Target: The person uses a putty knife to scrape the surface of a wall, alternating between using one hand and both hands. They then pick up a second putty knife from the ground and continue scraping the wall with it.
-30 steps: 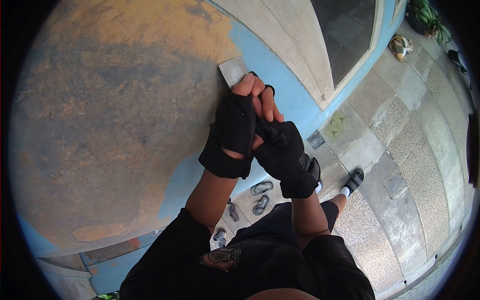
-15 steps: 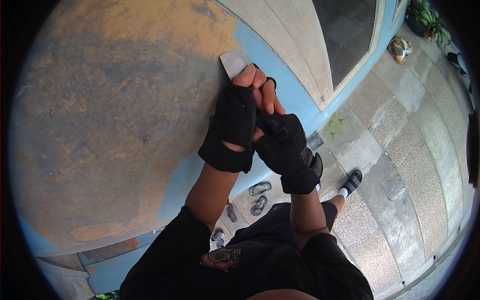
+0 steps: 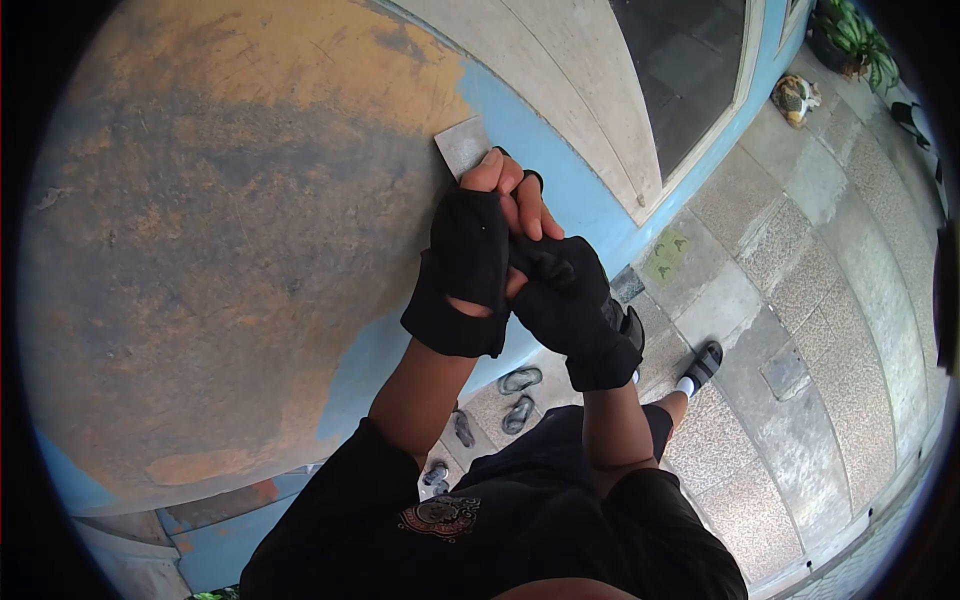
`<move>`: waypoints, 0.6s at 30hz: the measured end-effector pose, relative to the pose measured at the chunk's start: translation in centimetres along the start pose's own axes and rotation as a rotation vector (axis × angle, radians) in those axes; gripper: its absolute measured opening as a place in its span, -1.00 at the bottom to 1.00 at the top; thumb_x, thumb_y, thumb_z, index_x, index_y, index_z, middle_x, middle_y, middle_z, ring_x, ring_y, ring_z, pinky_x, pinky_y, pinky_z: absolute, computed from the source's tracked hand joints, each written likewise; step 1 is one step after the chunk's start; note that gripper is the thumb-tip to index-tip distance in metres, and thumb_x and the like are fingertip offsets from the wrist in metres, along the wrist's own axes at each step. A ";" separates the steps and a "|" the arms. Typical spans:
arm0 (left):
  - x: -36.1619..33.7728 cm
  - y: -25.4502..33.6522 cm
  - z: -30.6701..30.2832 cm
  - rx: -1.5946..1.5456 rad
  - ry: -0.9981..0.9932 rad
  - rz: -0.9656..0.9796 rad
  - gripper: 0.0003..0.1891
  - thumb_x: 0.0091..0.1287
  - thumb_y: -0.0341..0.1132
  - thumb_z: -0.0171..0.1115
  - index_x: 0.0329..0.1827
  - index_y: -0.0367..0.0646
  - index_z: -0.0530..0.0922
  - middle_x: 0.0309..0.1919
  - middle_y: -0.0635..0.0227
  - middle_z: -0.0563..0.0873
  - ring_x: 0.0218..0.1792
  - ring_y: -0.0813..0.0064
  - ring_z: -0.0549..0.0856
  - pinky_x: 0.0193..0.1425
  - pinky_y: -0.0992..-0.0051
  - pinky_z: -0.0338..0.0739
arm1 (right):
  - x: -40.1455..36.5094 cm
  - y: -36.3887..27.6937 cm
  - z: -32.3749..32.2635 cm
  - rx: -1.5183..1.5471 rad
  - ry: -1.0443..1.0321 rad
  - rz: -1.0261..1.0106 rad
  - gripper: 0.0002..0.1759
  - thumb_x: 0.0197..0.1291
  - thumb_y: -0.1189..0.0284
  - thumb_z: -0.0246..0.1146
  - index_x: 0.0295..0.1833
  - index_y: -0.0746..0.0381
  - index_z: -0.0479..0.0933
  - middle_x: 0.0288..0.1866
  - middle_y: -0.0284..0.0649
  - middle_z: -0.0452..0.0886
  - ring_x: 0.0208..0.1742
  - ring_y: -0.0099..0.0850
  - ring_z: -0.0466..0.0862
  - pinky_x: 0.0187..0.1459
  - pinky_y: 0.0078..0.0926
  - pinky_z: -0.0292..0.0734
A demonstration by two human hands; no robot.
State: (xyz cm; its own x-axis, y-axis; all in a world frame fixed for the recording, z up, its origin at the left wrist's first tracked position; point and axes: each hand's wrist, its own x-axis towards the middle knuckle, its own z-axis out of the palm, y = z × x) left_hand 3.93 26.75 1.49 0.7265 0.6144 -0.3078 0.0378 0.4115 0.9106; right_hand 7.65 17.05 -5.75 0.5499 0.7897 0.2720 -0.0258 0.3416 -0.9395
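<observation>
A scraper with a flat, pale metal blade lies against the worn wall, whose surface is patchy grey-brown and orange. My left hand, in a black fingerless glove, is closed on it, the finger ends close behind the blade. Pressed against the left from the lower right is my right hand, also gloved in black. It is closed where the scraper's handle runs in between the hands, and its fingers are mostly hidden. The handle itself is covered by the hands and gloves.
Light-blue paint edges the wall beside a pale frame and a dark glass pane. Sandals lie on the tiled floor below. A patched cat and a potted plant are at the upper right.
Both hands and the scraper have shifted slightly downward along the wall. The grip looks the same, and the view has moved a little.
</observation>
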 end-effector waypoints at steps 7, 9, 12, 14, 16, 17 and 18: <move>-0.3 0.0 0.3 0.057 0.050 -0.006 -0.69 0.49 -0.06 0.05 -0.42 0.05 0.35 -0.65 0.42 0.44 -0.50 0.41 0.60 -0.22 0.36 0.57 | -0.4 0.8 0.6 -0.041 0.089 -0.056 -0.75 0.13 0.32 0.34 -0.09 0.18 0.70 -0.38 -0.14 0.71 -0.34 -0.20 0.74 -0.26 -0.38 0.59; -0.2 -0.1 0.0 0.022 0.013 -0.006 -0.70 0.49 -0.06 0.05 -0.41 0.05 0.35 -0.65 0.43 0.44 -0.50 0.42 0.59 -0.21 0.35 0.57 | -0.3 0.5 0.2 -0.030 0.056 -0.065 -0.84 0.13 0.38 0.31 -0.20 0.18 0.66 -0.45 -0.15 0.66 -0.40 -0.18 0.70 -0.29 -0.36 0.57; -0.1 0.4 0.8 0.040 0.045 -0.005 -0.70 0.48 -0.06 0.05 -0.42 0.05 0.35 -0.65 0.44 0.43 -0.50 0.43 0.59 -0.19 0.35 0.57 | 0.5 0.5 -0.6 -0.070 -0.021 -0.051 -0.87 0.13 0.40 0.31 -0.22 0.18 0.66 -0.46 -0.15 0.65 -0.41 -0.18 0.70 -0.30 -0.36 0.57; -0.2 0.5 1.5 0.102 0.107 0.005 -0.67 0.50 -0.08 -0.07 -0.42 -0.02 0.30 -0.66 0.34 0.43 -0.54 0.35 0.59 -0.27 0.37 0.53 | 0.1 0.5 -0.5 -0.118 -0.055 -0.024 -0.80 0.13 0.36 0.33 -0.14 0.17 0.70 -0.41 -0.14 0.69 -0.36 -0.20 0.73 -0.27 -0.37 0.59; -0.3 -0.1 0.2 0.067 0.052 -0.011 -0.69 0.49 -0.06 0.00 -0.42 0.03 0.32 -0.66 0.39 0.43 -0.52 0.39 0.59 -0.23 0.36 0.55 | -0.7 0.1 -0.1 -0.137 0.003 0.008 -0.81 0.13 0.37 0.33 -0.15 0.18 0.69 -0.41 -0.15 0.69 -0.36 -0.20 0.73 -0.27 -0.37 0.59; -0.3 -0.3 -0.2 0.028 0.001 -0.021 -0.69 0.48 -0.04 0.06 -0.42 0.07 0.34 -0.66 0.44 0.43 -0.50 0.43 0.59 -0.18 0.34 0.57 | -0.4 0.2 -0.1 -0.140 0.008 0.009 -0.81 0.13 0.37 0.33 -0.15 0.18 0.69 -0.41 -0.15 0.69 -0.36 -0.20 0.73 -0.27 -0.37 0.59; -0.3 0.0 0.2 0.023 -0.001 -0.024 -0.69 0.48 -0.04 0.06 -0.42 0.07 0.34 -0.66 0.44 0.43 -0.50 0.43 0.59 -0.18 0.34 0.57 | -0.1 0.4 -0.1 -0.105 0.000 -0.038 -0.89 0.13 0.41 0.30 -0.24 0.19 0.64 -0.48 -0.16 0.64 -0.42 -0.21 0.69 -0.30 -0.36 0.56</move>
State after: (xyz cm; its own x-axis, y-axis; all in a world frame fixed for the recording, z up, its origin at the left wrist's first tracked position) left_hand 3.88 26.41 1.66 0.7257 0.6042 -0.3291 0.0709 0.4101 0.9093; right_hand 7.72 17.04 -6.15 0.5488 0.7774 0.3074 0.0825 0.3156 -0.9453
